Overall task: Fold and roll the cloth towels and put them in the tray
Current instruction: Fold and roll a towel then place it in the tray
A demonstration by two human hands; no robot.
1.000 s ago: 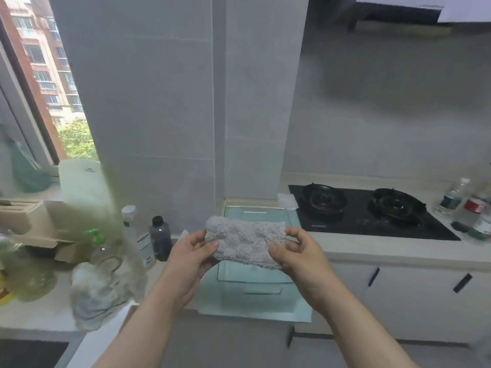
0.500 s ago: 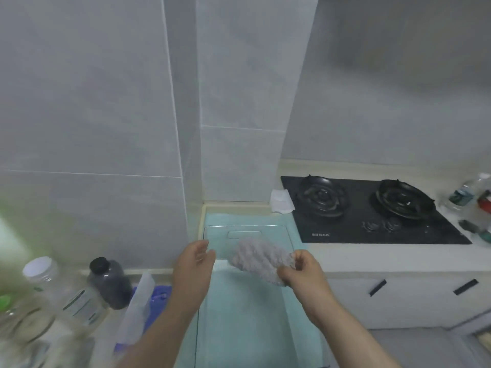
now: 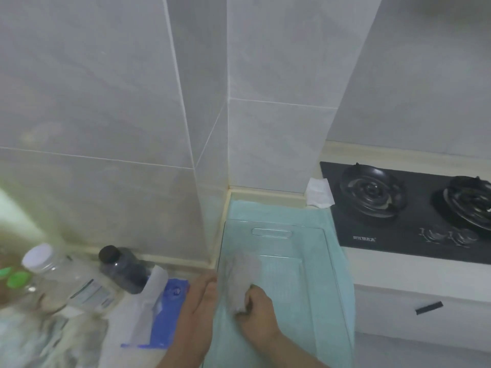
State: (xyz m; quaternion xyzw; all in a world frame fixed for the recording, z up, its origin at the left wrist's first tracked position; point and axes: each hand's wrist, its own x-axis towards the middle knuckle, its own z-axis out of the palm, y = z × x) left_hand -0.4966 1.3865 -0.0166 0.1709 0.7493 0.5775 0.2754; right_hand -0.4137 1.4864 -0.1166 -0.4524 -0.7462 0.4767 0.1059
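A clear plastic tray [image 3: 313, 235] lies on a light green cloth [image 3: 337, 261] spread over the counter. My right hand [image 3: 259, 312] grips a fluffy grey towel [image 3: 240, 277] and holds it low at the tray's left side; motion blur hides its folds. Beside the tray's left edge is my left hand [image 3: 198, 301], fingers straight, next to the grey towel. Whether it touches the towel I cannot tell.
Left of the tray stand a dark bottle [image 3: 121, 268] and a clear bottle with a white cap [image 3: 61, 274], with a blue-and-white packet [image 3: 162, 309] in front. A black gas hob [image 3: 409, 211] and a folded white cloth [image 3: 318, 193] are to the right.
My left hand has let go of the grey towel. My right hand has carried it down and left into the tray. The view has tilted down and swung left.
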